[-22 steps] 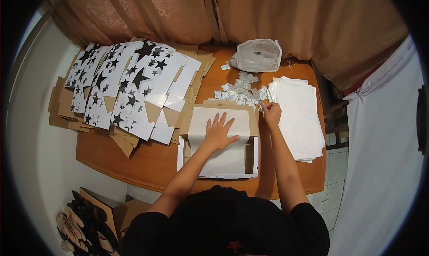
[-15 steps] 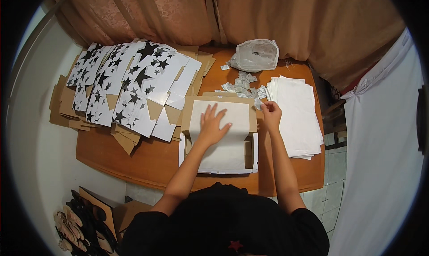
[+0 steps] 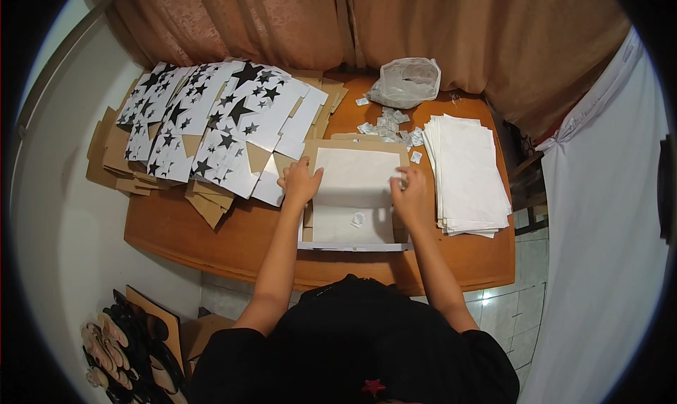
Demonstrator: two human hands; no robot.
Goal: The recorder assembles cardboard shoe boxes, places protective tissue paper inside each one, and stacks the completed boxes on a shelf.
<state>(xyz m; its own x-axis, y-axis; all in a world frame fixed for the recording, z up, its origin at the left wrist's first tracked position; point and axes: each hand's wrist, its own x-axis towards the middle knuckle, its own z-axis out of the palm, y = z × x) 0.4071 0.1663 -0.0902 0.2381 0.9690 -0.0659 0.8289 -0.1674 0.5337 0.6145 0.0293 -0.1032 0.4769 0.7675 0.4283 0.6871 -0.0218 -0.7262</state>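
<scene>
In front of me a cardboard box [image 3: 354, 247] lies open, its lid raised at the far side. White paper [image 3: 352, 167] lines the lid and runs down into the box. On that paper, inside the box, rests a small white sachet [image 3: 357, 219]. My left hand [image 3: 301, 184] grips the lid's left edge, thumb on the inner side and fingers outside. At the right edge of the lid is my right hand [image 3: 409, 196], its fingers bent and slightly blurred, so its hold is unclear.
Left on the wooden table [image 3: 204, 242] lie flattened star-printed boxes [image 3: 226, 132]. White paper sheets [image 3: 469, 175] are stacked at the right. Beyond the box are loose sachets [image 3: 388, 124] and a clear plastic bag [image 3: 405, 83]. Shoes [image 3: 116, 351] stand at lower left.
A small sachet now lies in the box; my right hand, earlier at the sachets, has come back to the lid's right edge. My left hand has left the paper for the lid's left edge.
</scene>
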